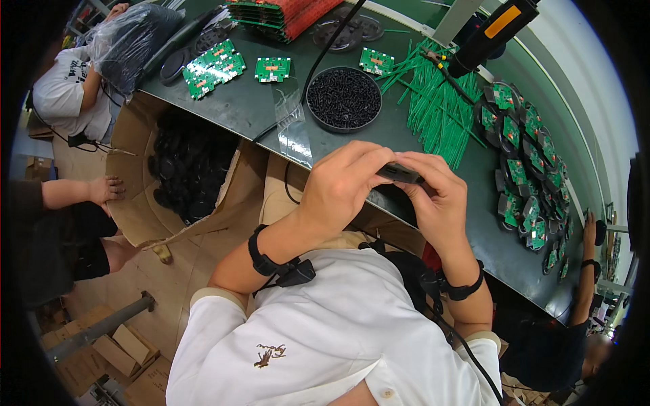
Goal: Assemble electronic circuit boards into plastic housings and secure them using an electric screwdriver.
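My left hand (340, 184) and my right hand (437, 195) are raised above the near edge of the green table. Between them they grip a small dark plastic housing (401, 174), fingers closed on its two ends. My fingers cover much of it, so its far side is hidden. Just beyond my hands stands a round bowl of small black screws (344, 99). To its right lies a loose heap of thin green strips (440, 111). A green circuit board (376, 61) rests behind the bowl, and another board (273, 70) lies to its left.
Black housings with green boards (521, 169) crowd the table's right side. An electric screwdriver (494, 37) hangs at the upper right. An open carton (135, 183) of black parts stands at left, with a co-worker's hand (107, 190) on it. Stacked boards (271, 17) sit at the back.
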Action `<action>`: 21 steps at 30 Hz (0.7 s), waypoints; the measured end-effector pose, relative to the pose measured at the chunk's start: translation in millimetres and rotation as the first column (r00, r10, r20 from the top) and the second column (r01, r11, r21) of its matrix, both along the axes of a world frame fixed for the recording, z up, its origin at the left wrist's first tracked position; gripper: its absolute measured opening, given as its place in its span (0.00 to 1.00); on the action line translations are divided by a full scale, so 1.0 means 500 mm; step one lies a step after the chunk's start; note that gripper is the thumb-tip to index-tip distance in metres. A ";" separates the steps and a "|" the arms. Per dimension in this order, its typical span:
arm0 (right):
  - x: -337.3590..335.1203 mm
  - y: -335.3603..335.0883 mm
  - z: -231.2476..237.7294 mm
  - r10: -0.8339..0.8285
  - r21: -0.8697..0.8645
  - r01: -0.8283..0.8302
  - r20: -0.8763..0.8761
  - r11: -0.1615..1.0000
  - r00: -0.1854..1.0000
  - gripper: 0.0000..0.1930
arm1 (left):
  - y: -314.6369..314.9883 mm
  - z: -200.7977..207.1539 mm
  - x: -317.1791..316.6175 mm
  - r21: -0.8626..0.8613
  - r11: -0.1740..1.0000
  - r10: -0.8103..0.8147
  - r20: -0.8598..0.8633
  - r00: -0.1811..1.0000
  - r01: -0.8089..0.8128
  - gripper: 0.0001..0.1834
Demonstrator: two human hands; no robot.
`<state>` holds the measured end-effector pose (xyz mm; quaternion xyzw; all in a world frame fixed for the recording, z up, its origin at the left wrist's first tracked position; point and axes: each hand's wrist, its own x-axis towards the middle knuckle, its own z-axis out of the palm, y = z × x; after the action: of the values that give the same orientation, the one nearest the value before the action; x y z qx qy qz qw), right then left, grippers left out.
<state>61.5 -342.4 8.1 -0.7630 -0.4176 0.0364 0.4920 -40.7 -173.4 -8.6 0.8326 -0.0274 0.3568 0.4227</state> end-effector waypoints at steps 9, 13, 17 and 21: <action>-0.003 0.000 0.006 -0.038 -0.041 0.042 0.097 0.998 0.995 0.18 | -0.005 0.003 0.007 0.037 0.998 0.044 0.050 0.998 -0.045 0.20; 0.006 0.001 -0.003 -0.016 -0.006 0.016 0.078 1.000 0.997 0.17 | 0.000 0.007 0.005 -0.024 1.000 0.009 0.003 1.000 -0.009 0.18; 0.006 0.000 -0.007 -0.020 0.015 0.019 0.056 1.000 0.998 0.16 | 0.005 0.010 0.006 -0.104 0.994 -0.025 -0.041 0.999 0.021 0.15; -0.001 0.000 -0.003 -0.016 0.004 0.016 0.042 1.000 0.999 0.16 | 0.007 0.014 0.002 -0.127 0.991 -0.051 -0.068 0.996 0.042 0.15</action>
<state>60.9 -342.5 6.7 -0.7659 -0.4219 0.0156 0.4848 -39.6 -169.7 -1.4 0.8158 -0.0091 0.3180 0.4829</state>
